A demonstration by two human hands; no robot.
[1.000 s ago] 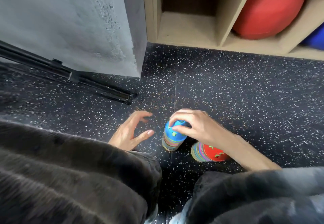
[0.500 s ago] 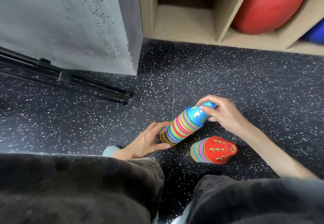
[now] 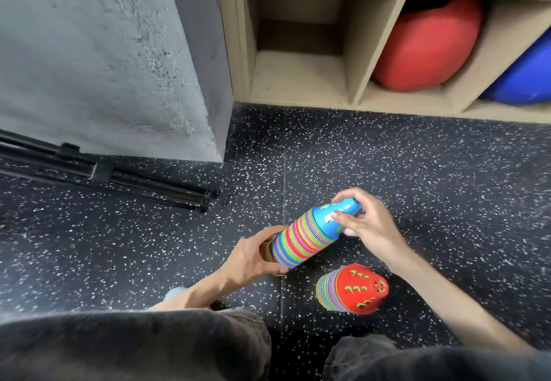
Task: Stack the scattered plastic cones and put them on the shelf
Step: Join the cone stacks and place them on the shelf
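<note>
A tall stack of striped plastic cones topped by a blue cone (image 3: 310, 233) is tilted off the floor, tip pointing up and to the right. My left hand (image 3: 253, 257) grips its wide base, and my right hand (image 3: 362, 221) holds the blue tip. A shorter stack topped by a red cone (image 3: 356, 288) stands on the speckled floor just right of and below the tall one. The wooden shelf (image 3: 298, 79) has an open cubby straight ahead.
A grey concrete pillar (image 3: 119, 61) stands to the left of the shelf. Folded black tripod legs (image 3: 125, 180) lie on the floor at its foot. A red ball (image 3: 423, 43) and a blue ball (image 3: 524, 79) fill the cubbies to the right. My knees fill the bottom edge.
The blue-topped stack went from standing upright on the floor to being tipped and lifted; my left hand took hold of its base. The view has tilted up toward the shelf.
</note>
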